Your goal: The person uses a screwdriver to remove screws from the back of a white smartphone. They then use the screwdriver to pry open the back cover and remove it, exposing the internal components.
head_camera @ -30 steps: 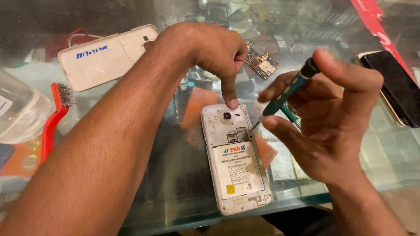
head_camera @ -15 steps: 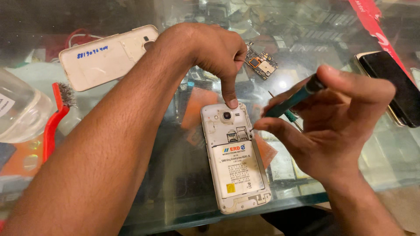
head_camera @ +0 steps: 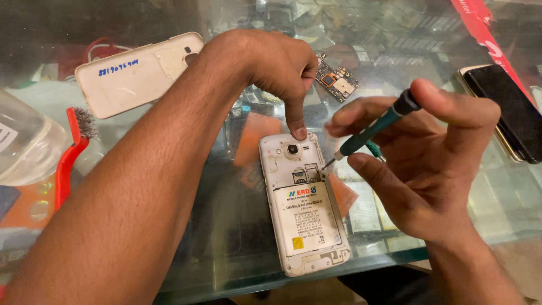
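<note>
A white phone (head_camera: 302, 209) lies face down on the glass counter (head_camera: 226, 254) with its back cover off and its white battery showing. My left hand (head_camera: 271, 68) reaches over from the left, its index fingertip pressing on the phone's top edge by the camera. A green-handled screwdriver (head_camera: 372, 127) is gripped in my right hand (head_camera: 429, 158), slanted down to the left. Its tip touches the phone's upper right edge.
The removed white back cover (head_camera: 135, 73) lies at the upper left. A red wire brush (head_camera: 70, 155) and a clear plastic bottle (head_camera: 25, 144) sit at the left. A small circuit board (head_camera: 337, 82) lies behind the phone. A dark phone (head_camera: 508, 110) rests at the right.
My right hand has turned and lowered the screwdriver, so its tip now meets the phone's upper right edge. My left hand and the phone have stayed in place.
</note>
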`<state>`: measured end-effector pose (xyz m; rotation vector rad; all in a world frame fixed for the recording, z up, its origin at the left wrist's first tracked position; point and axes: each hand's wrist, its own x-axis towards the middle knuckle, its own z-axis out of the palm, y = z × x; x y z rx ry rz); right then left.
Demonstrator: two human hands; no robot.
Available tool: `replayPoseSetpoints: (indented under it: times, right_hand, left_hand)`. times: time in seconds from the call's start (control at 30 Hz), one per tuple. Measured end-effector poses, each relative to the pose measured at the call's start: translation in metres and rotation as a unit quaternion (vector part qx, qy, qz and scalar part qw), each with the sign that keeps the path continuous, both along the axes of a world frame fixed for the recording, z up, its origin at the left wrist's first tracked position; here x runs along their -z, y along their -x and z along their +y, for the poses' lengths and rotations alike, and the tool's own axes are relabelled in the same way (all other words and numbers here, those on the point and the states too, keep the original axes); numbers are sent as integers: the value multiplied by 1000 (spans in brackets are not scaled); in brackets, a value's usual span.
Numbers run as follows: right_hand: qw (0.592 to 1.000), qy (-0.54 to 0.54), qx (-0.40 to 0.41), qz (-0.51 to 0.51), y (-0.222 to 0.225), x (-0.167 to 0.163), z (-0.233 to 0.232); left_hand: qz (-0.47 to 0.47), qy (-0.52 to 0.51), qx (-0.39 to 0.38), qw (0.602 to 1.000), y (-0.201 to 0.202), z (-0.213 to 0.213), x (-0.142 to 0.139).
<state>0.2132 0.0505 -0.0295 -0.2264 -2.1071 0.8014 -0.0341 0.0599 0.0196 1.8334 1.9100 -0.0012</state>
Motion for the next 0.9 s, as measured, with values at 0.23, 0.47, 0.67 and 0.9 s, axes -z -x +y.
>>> replayPoseSetpoints:
  times: [0.23,0.47,0.67,0.9]
  right_hand:
    - [999,-27,-28,6,6,-12,-7]
    - [996,-2,-82,34,6,-8,-8]
    - [997,23,-78,14,-4,-5,-4]
    - [1000,15,-1,13,2,-6,-9]
  left_hand:
    - [2,0,-6,1000,0,-2,-1]
    - [-2,3,-13,1000,-1,-3,-3]
    - [-5,5,-18,1000,0,-4,-3]
    - [-1,0,-8,1000,0,-3,-3]
